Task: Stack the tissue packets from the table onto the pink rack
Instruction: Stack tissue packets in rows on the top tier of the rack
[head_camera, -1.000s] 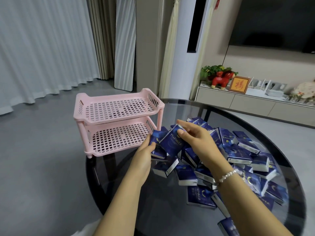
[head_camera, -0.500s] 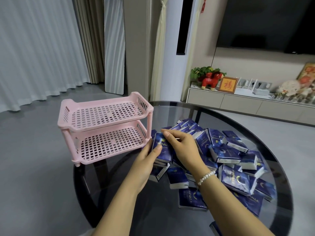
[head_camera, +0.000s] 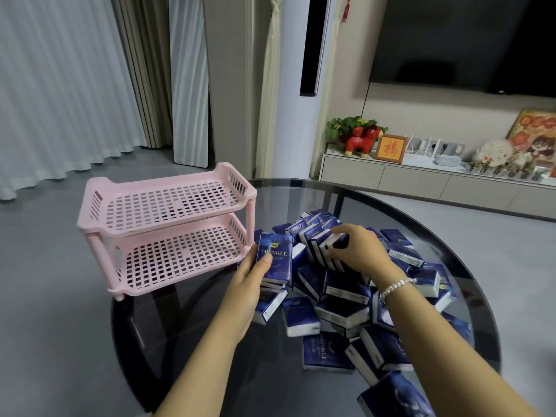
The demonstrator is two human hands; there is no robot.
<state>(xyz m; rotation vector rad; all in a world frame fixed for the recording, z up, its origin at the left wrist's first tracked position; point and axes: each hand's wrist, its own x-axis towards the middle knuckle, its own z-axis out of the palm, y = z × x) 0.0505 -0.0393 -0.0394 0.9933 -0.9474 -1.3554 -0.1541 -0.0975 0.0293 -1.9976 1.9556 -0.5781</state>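
Gripping a "TWINKLE" tissue packet (head_camera: 274, 256), left hand (head_camera: 251, 279); right hand (head_camera: 359, 249) clasps piled packets (head_camera: 326, 251).

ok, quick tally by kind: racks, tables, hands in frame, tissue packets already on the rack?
pink rack: 1
round glass table: 1
hands: 2, left hand and right hand, each gripping tissue packets
packets on the rack: 0, both tiers bare
Total: 4
The loose packets on the table overlap too much to count.
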